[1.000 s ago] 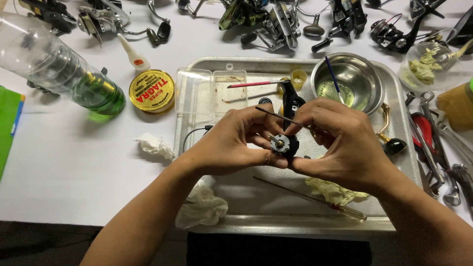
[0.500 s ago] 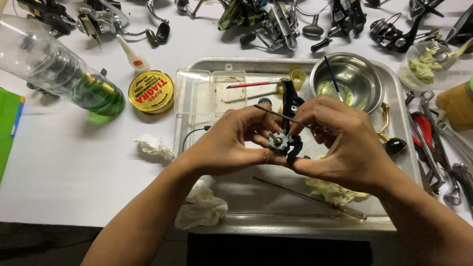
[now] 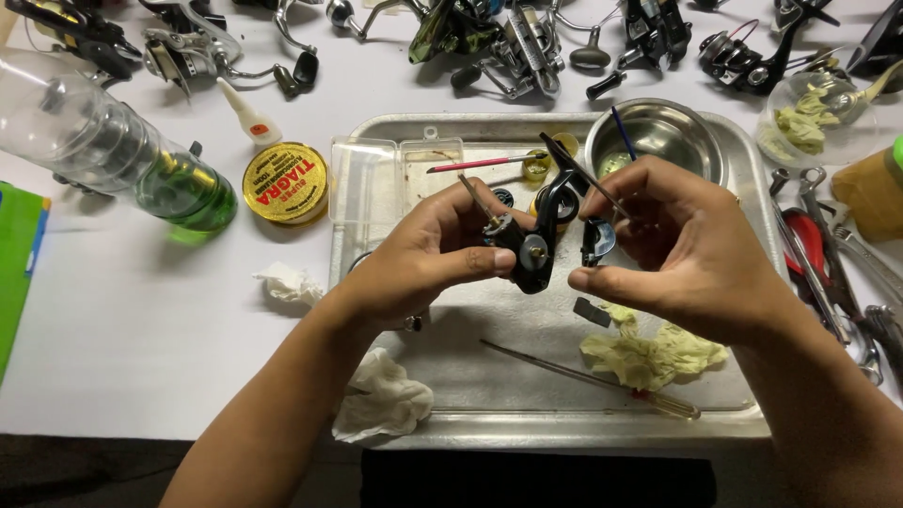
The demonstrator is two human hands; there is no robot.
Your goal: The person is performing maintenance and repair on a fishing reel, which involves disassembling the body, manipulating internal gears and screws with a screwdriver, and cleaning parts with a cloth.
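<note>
Hands [image 3: 564, 254] hold black reel body [image 3: 531, 249] near round yellow tin [image 3: 285, 182], apparently labelled.

Both forearms are bare from the near edge up to the wrists, with no sleeve showing. The left hand [image 3: 428, 259] and the right hand [image 3: 691, 249] wear no gloves, rings, watch or band.

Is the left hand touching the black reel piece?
Touching. The head view shows the left hand pinching the black reel piece between thumb and fingers, with no gap, above the metal tray.
</note>
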